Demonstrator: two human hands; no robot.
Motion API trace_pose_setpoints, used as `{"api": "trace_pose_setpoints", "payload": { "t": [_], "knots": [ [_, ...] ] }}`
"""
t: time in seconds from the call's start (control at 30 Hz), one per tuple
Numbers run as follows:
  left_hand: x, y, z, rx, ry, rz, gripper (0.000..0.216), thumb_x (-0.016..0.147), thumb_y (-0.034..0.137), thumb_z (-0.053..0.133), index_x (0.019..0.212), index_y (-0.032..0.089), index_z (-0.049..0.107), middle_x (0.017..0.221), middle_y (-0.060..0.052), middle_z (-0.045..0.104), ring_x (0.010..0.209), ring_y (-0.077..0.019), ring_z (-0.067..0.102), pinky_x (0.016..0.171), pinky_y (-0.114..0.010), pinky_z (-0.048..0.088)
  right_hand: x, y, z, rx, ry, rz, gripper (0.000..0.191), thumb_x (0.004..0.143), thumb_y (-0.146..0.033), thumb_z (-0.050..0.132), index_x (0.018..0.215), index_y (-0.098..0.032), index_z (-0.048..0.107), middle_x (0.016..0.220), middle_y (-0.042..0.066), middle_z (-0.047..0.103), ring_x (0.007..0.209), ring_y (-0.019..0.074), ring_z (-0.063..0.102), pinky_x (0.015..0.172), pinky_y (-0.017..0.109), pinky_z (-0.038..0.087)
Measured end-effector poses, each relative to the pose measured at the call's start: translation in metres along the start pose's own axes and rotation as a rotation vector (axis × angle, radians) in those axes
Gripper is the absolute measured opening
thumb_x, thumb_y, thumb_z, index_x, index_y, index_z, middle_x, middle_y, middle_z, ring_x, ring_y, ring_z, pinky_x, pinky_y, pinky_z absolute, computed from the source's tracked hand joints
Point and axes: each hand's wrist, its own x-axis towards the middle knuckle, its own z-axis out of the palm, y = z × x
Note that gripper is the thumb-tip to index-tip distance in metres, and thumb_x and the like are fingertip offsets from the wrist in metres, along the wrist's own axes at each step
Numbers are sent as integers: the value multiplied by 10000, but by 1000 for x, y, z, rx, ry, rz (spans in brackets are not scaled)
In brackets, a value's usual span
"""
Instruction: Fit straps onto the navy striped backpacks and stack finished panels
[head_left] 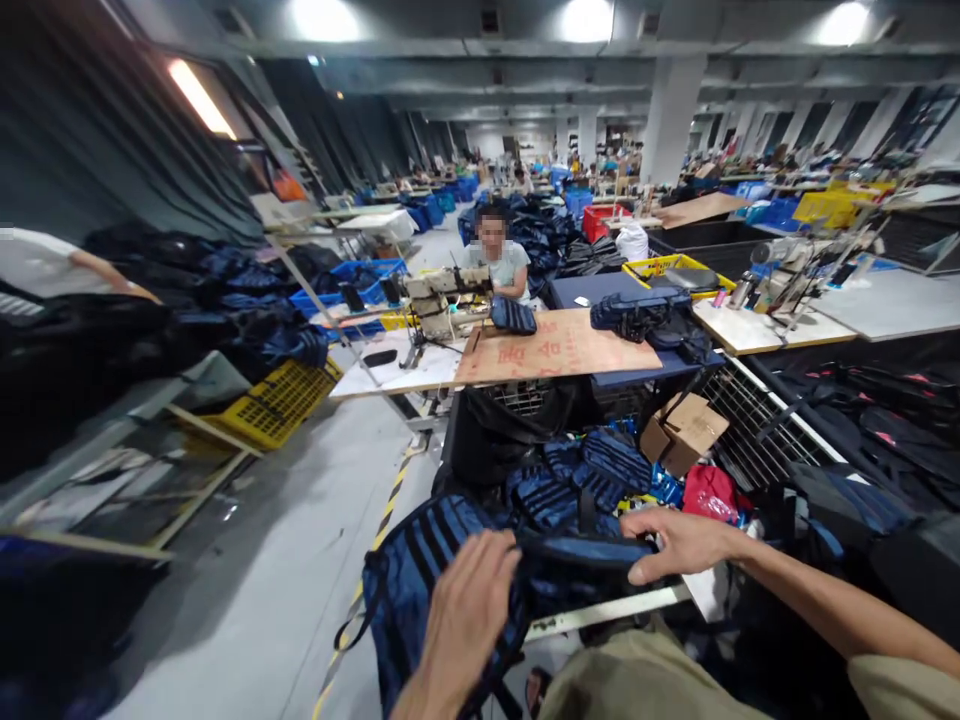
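A dark blue backpack (405, 570) with black webbing straps across its front lies at the near edge of the cage bin. Over its side my left hand (472, 590) is closed, fingers bent on the fabric and thumb hidden. My right hand (675, 545) pinches the far right end of the bag's dark blue, black-edged panel between thumb and fingers. The panel is stretched between both hands, above a pale metal rail (607, 612). Behind it lie more blue bags (577, 475) in the bin.
In the wire cage (780, 410) are a cardboard box (684, 432) and a red bundle (710, 493). Beyond stands a sewing table with a plywood board (555, 345), a sewing machine (442, 300) and a seated person (514, 265). A yellow crate (277, 400) leans at left.
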Motion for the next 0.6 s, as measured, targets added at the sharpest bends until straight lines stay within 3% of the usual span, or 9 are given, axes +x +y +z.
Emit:
{"api": "trace_pose_setpoints", "payload": {
  "t": [0.07, 0.13, 0.23, 0.33, 0.4, 0.47, 0.6],
  "knots": [
    [8, -17, -3, 262, 173, 159, 148, 1061, 160, 593, 1141, 268, 655, 879, -26, 744, 818, -230, 742, 789, -341, 577, -2, -15, 0, -27, -1, -55, 456, 913, -621, 804, 884, -210, 609, 874, -25, 581, 826, 158, 525, 705, 262, 399],
    [16, -33, -7, 457, 267, 302, 238, 1008, 51, 612, 1151, 241, 623, 831, -22, 711, 788, -224, 720, 752, -327, 551, -3, -27, -5, -103, 20, -144, 459, 955, -618, 783, 852, -210, 599, 865, -25, 582, 822, 156, 527, 729, 274, 402],
    [22, -51, -10, 570, 301, 453, 319, 951, -45, 604, 1124, 223, 604, 781, -17, 684, 740, -212, 689, 714, -315, 515, 0, -33, -15, -275, 114, -264, 462, 1025, -617, 727, 830, -217, 603, 826, -26, 588, 775, 151, 529, 722, 286, 382],
    [23, -56, -2, 574, 295, 471, 296, 961, -22, 623, 1114, 232, 633, 793, -27, 704, 744, -204, 692, 681, -309, 481, 13, -23, -28, -486, 344, -315, 384, 1126, -540, 585, 904, -233, 647, 869, 7, 631, 761, 164, 561, 705, 298, 387],
    [24, -52, 8, 507, 277, 397, 254, 988, 29, 627, 1100, 252, 671, 838, -41, 738, 764, -200, 707, 666, -308, 462, 27, -11, -39, -652, 559, -314, 357, 1149, -464, 515, 908, -237, 650, 898, 35, 633, 765, 179, 558, 676, 305, 369],
    [29, -46, 18, 389, 248, 230, 200, 1023, 97, 609, 1064, 262, 714, 860, -59, 760, 739, -197, 699, 639, -319, 431, 39, 2, -51, -819, 729, -273, 350, 1134, -395, 504, 849, -237, 631, 872, 49, 611, 751, 189, 524, 640, 314, 323],
    [45, -41, 23, 121, 250, -102, 135, 1033, 264, 650, 1004, 255, 781, 787, -83, 742, 640, -197, 622, 598, -342, 342, 44, 18, -75, -1016, 840, -195, 367, 1092, -314, 562, 735, -232, 578, 777, 47, 571, 735, 193, 489, 624, 326, 277]
  ]
}}
